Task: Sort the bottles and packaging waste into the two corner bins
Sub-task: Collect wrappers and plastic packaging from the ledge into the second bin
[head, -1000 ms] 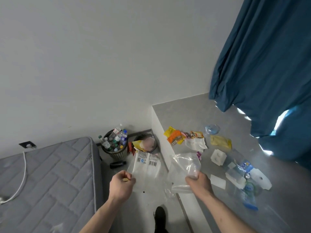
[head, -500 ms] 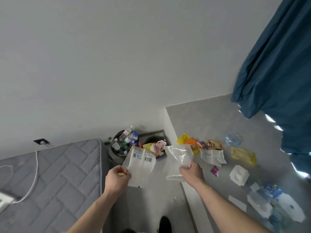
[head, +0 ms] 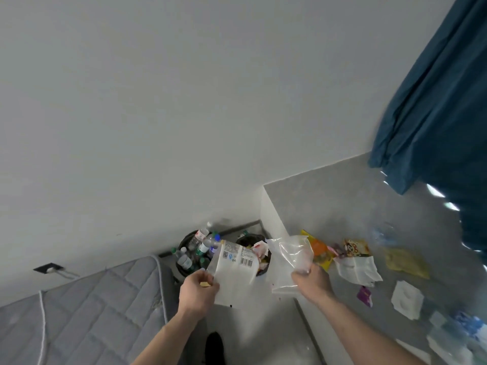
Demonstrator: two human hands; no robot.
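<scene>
A: What's obscured?
B: Packaging bin (head: 243, 239) mostly hidden behind the held bags; bottle bin (head: 184, 242) partly cut off by mattress (head: 105, 299).
A: Hands?
B: Labelled bag (head: 234, 270) pinched by left hand (head: 197, 288); clear bag (head: 291, 259) gripped by right hand (head: 312, 281), both raised before the bins.

Grey mattress (head: 87, 306), teal curtain (head: 437, 101), perhaps a wall socket (head: 48, 268).

Both bare forearms reach forward from the near edge, side by side. The left hand (head: 198, 287) is seen from its back, fingers curled, pinching a white barcoded bag (head: 233, 272). The right hand (head: 312, 281), just right of it, grips a clear plastic bag (head: 291, 255) with curled fingers.
</scene>
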